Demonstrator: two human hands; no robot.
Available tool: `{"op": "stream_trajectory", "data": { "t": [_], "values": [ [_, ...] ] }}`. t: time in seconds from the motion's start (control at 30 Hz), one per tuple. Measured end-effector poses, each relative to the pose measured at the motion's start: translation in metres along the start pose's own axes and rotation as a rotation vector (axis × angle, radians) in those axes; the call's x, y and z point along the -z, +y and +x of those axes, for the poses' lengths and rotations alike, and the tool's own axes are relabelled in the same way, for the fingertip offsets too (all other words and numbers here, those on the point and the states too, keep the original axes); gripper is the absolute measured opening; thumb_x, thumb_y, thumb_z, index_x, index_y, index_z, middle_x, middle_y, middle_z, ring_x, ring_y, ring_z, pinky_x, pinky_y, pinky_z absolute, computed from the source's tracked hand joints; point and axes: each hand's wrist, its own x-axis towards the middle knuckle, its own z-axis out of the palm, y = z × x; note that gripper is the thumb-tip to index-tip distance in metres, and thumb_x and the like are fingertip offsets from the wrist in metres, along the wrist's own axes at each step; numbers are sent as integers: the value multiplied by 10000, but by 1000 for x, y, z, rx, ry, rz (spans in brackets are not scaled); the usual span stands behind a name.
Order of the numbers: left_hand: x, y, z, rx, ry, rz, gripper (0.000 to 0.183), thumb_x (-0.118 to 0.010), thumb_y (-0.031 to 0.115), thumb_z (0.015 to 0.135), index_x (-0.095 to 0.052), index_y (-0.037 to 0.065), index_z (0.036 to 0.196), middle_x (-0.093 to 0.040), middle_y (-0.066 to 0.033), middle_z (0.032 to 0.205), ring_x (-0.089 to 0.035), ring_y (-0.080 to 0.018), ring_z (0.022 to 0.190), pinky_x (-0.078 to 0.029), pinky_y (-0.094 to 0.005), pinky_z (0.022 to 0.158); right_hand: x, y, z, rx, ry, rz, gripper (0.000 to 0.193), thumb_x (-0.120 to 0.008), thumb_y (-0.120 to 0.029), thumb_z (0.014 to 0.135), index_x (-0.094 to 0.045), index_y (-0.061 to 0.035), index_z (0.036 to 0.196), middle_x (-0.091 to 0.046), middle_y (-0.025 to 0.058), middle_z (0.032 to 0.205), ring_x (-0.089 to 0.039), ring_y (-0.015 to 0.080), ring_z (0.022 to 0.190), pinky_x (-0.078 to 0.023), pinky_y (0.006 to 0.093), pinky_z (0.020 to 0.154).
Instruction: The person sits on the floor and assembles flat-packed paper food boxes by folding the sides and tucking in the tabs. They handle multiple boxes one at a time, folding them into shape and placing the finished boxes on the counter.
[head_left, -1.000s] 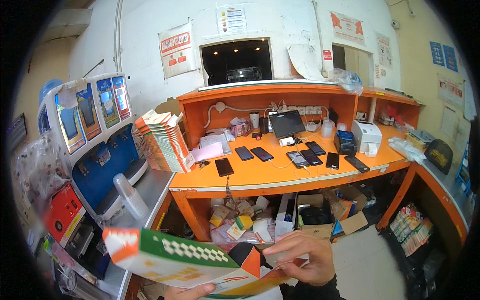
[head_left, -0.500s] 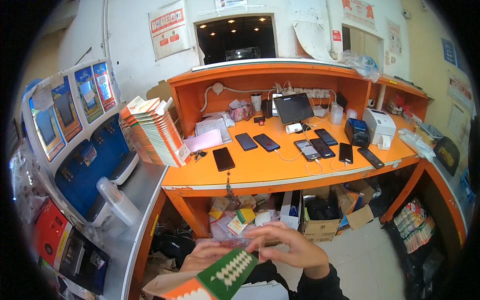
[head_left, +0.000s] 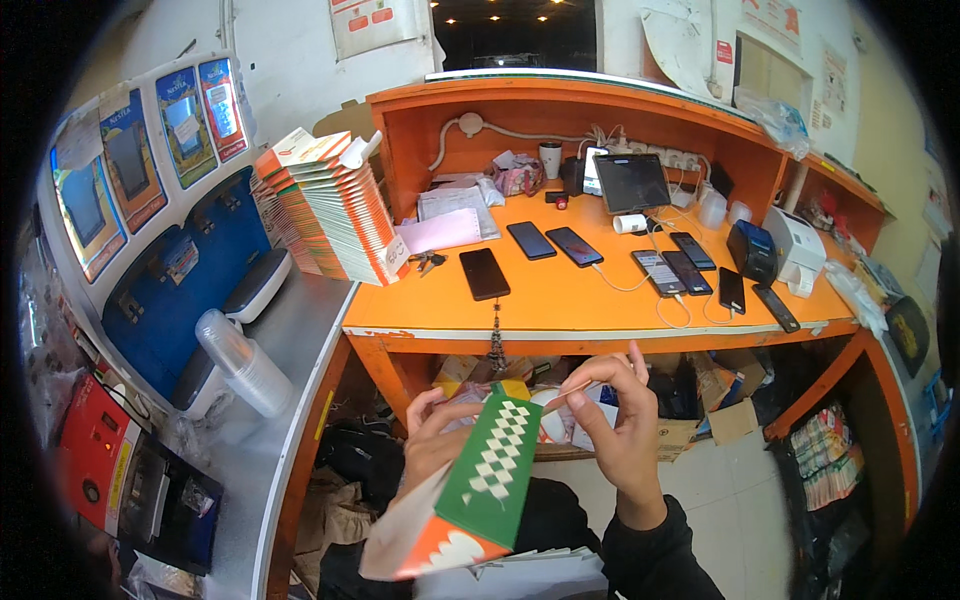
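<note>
At left, a drinks dispenser (head_left: 150,290) is fronted by nested clear plastic cups (head_left: 245,368); cartons are stacked (head_left: 345,225) at the left end of an orange desk (head_left: 410,312), where smartphones (head_left: 485,275) are spread near a white label printer (head_left: 797,240). Before it, a green-and-orange carton (head_left: 492,455) is held between the hands, clasped by the partly hidden left hand (head_left: 428,445), its upper flap (head_left: 568,393) pinched by the right hand (head_left: 625,430).

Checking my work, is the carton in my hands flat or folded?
Folded. On the carton, the green panel and orange panel meet at an angle; whether shut, I can't tell.
</note>
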Motion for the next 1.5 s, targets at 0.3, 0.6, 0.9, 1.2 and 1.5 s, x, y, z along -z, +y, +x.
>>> {"op": "stream_trajectory", "data": {
  "t": [0.3,0.6,0.9,1.2,1.5],
  "values": [
    [-1,2,-19,95,316,-50,76,-649,173,716,-665,99,714,-679,-7,764,-634,-189,881,-269,-438,944,-38,-12,0,81,62,9,25,-622,-119,765,-615,-140,776,-569,-36,746,-501,141,806,-94,438,1030],
    [-2,-5,-42,123,345,-51,56,-650,136,709,-650,85,730,-673,-20,750,-634,-195,878,-261,-445,951,-50,-12,-4,82,15,-12,52,-649,-146,743,-613,-146,780,-588,-38,768,-504,143,832,-99,439,1028],
    [3,21,-48,556,223,-497,224,-582,115,871,-573,-21,1048,-596,-88,1037,-568,-167,936,-451,-288,812,-51,1,-5,6,6,83,184,-653,-129,764,-575,-55,914,-600,47,848,-561,166,832,-353,362,901],
    [4,25,-55,887,349,-910,316,-618,100,848,-528,-47,1113,-577,-103,1064,-553,-143,947,-440,-265,817,-36,25,-22,4,-37,20,50,-573,7,818,-557,12,865,-599,66,840,-571,126,789,-379,392,972],
    [15,30,-57,1040,358,-1090,376,-636,79,820,-503,-22,1157,-572,-92,1089,-552,-161,984,-438,-281,838,-28,4,-37,474,94,-163,141,-627,44,739,-596,-72,813,-650,91,889,-601,261,959,-381,473,970]
  ]
}}
